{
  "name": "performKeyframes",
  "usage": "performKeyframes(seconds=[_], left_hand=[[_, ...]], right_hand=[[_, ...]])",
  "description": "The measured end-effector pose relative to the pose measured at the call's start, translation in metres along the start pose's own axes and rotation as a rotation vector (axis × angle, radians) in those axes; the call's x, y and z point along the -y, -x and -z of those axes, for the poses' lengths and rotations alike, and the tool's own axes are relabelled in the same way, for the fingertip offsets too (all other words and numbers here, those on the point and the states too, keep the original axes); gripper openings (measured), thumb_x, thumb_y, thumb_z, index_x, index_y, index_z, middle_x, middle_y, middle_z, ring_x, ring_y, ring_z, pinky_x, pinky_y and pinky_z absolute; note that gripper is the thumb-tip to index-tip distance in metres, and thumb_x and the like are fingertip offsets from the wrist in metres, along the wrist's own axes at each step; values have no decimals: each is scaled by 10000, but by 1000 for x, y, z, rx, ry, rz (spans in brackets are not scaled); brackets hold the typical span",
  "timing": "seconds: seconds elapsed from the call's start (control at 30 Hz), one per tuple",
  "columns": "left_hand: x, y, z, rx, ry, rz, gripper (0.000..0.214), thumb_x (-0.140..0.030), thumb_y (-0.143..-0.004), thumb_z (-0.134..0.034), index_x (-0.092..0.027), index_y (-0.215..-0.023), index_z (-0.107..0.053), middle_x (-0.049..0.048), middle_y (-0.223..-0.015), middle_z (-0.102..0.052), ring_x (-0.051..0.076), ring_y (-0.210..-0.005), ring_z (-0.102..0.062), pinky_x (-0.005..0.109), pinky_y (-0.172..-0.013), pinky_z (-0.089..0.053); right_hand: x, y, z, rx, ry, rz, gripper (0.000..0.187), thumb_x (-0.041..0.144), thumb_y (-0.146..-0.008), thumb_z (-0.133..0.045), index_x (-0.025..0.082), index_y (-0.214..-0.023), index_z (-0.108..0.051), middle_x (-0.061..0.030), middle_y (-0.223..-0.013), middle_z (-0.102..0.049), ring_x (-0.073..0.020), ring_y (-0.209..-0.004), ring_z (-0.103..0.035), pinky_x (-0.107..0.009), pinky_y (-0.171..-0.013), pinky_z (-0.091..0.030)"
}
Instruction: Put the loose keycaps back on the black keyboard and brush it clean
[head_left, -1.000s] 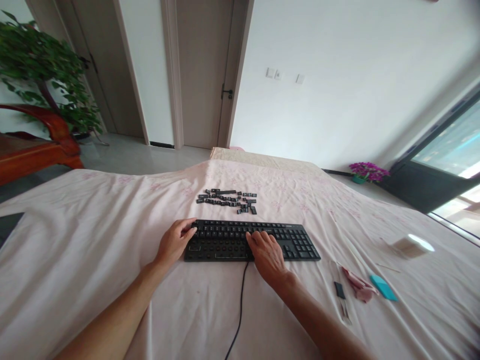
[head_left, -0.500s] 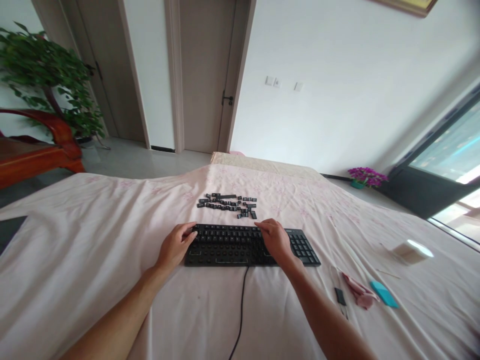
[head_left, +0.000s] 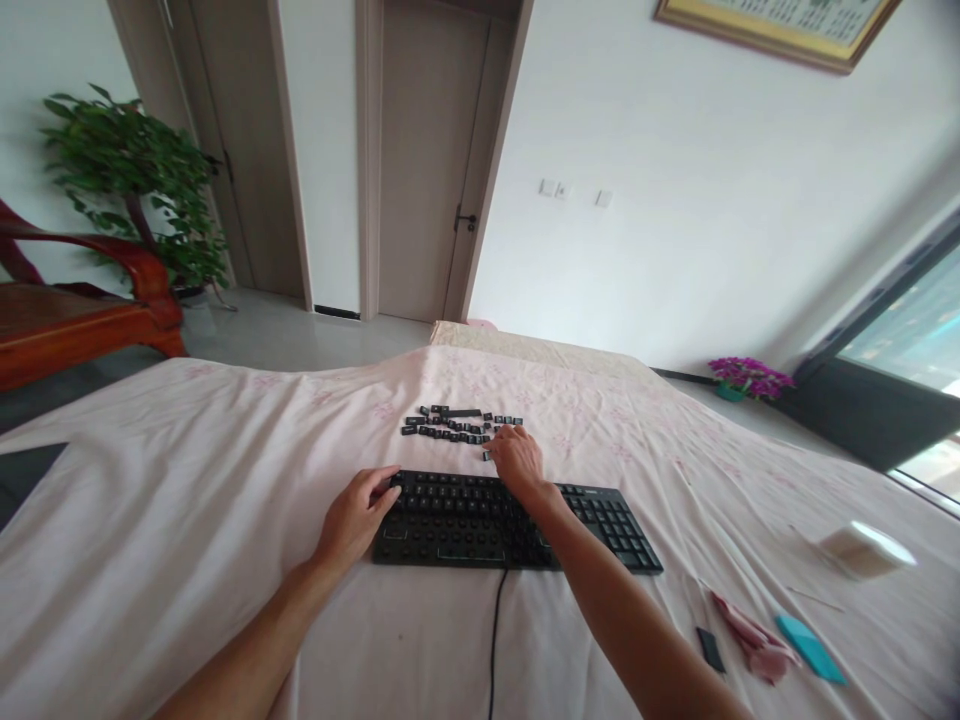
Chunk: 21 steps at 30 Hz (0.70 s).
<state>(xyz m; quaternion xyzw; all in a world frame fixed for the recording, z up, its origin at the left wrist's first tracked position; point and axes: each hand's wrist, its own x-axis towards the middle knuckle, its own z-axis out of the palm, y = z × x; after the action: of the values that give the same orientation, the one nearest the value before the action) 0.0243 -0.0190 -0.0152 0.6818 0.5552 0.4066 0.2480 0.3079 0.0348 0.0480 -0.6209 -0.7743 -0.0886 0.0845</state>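
A black wired keyboard (head_left: 480, 515) lies on a pale pink sheet (head_left: 187, 480), with some of its lower keys off. My left hand (head_left: 358, 515) rests at the keyboard's left end, fingers curled on its top left corner. My right hand (head_left: 515, 458) reaches past the keyboard's far edge. Its curled fingers sit over the right end of a scatter of several loose black keycaps (head_left: 450, 424). What the fingers hold, if anything, is hidden.
To the right on the sheet lie a pink cloth (head_left: 754, 640), a teal flat piece (head_left: 811, 648), a small black piece (head_left: 709, 649) and a white box (head_left: 862, 549). The keyboard's cable (head_left: 493, 640) runs toward me. A wooden chair (head_left: 82, 310) and a plant (head_left: 135, 180) stand left.
My right hand left the keyboard's keys and moved forward to the loose keycaps behind it. The left hand stayed at the keyboard's left end. The view tilted up.
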Motion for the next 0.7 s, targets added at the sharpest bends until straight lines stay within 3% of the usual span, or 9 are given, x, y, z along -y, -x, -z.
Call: performKeyframes(seconds=[0.2, 0.7], left_hand=[[-5, 0, 2, -1, 3, 11, 387, -394, -826, -485, -236, -1160, -600, 39, -1115, -630, 174, -927, -622, 299, -839, -492], [-3, 0, 1, 4, 2, 12, 388, -392, -830, -486, -227, -1163, -599, 46, -1117, -627, 175, -933, -617, 314, -868, -479]], right_hand=[[2, -6, -2, 28, 81, 107, 133, 242, -823, -600, 236, -762, -719, -57, -963, -630, -210, -968, -447, -307, -767, -308], [4, -14, 1, 52, 81, 260, 145, 157, -827, -581, 174, -758, -707, -82, -843, -668, -207, -968, -487, -323, -816, -307]])
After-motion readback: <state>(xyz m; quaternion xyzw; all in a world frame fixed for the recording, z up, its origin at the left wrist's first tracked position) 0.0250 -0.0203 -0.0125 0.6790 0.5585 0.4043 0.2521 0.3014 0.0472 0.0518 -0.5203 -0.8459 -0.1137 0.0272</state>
